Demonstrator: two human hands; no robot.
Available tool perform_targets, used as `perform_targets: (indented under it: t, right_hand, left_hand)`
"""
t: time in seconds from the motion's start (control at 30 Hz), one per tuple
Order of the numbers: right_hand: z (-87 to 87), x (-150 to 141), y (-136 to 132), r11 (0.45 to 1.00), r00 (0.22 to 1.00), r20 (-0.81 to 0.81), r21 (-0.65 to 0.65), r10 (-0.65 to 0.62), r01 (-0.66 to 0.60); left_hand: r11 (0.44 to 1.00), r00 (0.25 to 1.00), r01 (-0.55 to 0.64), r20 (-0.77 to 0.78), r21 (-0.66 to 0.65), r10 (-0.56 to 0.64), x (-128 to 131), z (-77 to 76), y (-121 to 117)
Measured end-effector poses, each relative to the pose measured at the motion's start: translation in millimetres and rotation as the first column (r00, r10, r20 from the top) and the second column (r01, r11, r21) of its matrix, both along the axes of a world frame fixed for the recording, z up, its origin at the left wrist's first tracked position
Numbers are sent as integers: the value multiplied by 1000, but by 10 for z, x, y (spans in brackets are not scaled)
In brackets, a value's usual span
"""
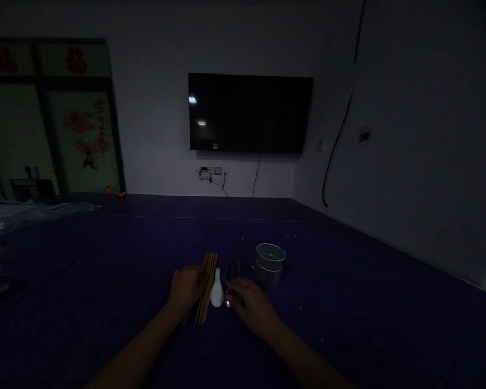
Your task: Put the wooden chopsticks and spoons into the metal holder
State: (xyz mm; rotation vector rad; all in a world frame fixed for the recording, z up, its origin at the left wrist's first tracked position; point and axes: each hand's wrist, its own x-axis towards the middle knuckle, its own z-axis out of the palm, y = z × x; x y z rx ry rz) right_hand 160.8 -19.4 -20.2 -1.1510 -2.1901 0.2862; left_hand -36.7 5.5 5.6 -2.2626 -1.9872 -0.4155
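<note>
And here, on the purple surface (125, 270), the chopsticks (208, 294) are laid side by side, running near to far, and their left edge is met by the left hand (187, 286); its fingers are curled in narrowly, perhaps so that the bundle is kept from spreading, though whether any stick is actually gripped cannot be told in this gloom. Just right of them the white spoon (217, 292) is left untouched, set with its bowl near and its handle away, roughly in line with the sticks, so crossing is probably avoided. Over to the right hand (253, 305): it is bent low over the steel spoon (227, 303) and a second handle (238, 265), thumb and fingers drawn fairly close, presumably so both can be steadied; a firm hold cannot be made out. Just beyond that hand the cup (269, 268) is stood upright, mouth up, its base likely trusted for balance
</note>
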Motion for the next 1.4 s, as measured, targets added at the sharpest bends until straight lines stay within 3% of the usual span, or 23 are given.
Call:
perform_targets:
  t: [0.47, 1.4]
  right_hand:
    - [48, -12, -49, 1000, 1000, 8, -21, 6, -6]
    - [56, -15, -29, 999, 1000, 20, -46, 14, -13]
  left_hand:
    - [991, 989, -132, -68, -6, 131, -21, -29, 1]
    - [994, 988, -77, -140, -71, 67, -64, -26, 50]
